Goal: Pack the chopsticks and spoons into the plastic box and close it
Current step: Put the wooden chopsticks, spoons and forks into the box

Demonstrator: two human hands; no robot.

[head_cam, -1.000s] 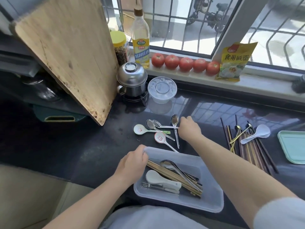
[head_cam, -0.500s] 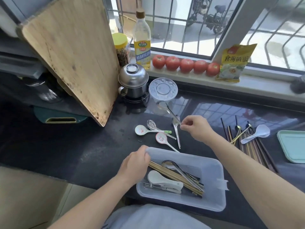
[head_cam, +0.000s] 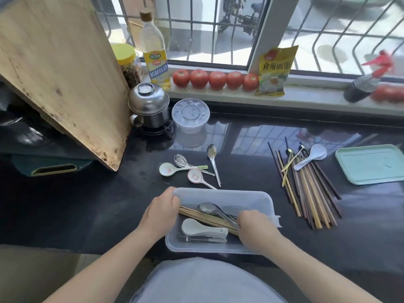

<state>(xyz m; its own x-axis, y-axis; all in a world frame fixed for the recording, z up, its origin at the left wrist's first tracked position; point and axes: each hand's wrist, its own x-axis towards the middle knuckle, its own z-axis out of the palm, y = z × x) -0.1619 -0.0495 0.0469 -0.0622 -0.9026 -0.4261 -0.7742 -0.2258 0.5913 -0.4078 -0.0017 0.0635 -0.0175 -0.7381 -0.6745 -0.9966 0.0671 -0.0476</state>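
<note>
Two bare hands at translucent rectangular plastic box [head_cam: 247, 194] on black counter: left hand [head_cam: 160, 213] grips its far-left rim; right hand [head_cam: 254, 226], inside, fingers curled on steel spoon [head_cam: 215, 212] w/ wooden chopsticks [head_cam: 203, 217]. More brown chopsticks [head_cam: 310, 189] loose, right.

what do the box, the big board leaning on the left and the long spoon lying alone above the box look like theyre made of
The box looks like frosted translucent plastic: the dark counter shows dimly through its walls. The board looks like bare wood or bamboo, with pale lengthwise grain and dark staining along its lower edge. The long spoon is probably polished steel, grey and mirror-bright in the bowl.
</note>
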